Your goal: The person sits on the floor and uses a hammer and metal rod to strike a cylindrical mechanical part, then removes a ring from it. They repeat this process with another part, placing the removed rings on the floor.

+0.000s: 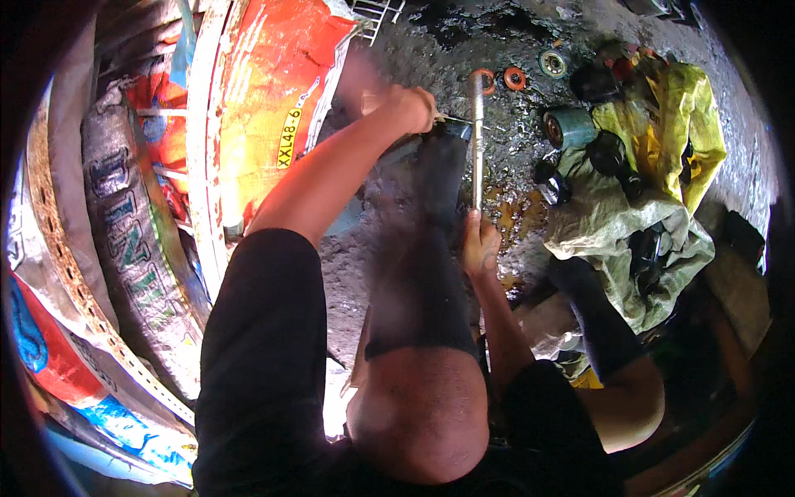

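Observation:
My left hand (408, 109) is closed near the top centre, beside the dark foot end of my leg; a thin strip or tool shows by its fingers, too hidden to name. My right hand (482, 247) is wrapped round the lower part of a long pale metal bar (478, 157) that stands away from me along the right of my leg (439, 170). Near the bar's far end lie an orange ring (514, 78), a metal bearing-like ring (552, 64) and a teal cylinder (566, 127).
On the left are stacked printed sacks (132, 215) and an orange sack (269, 108) along a pale rail (207, 141). The wet, grimy floor (517, 116) holds a crumpled yellow sack (687, 132) and a greyish sack (629, 248) with dark parts. A wire rack (377, 16) is at the top.

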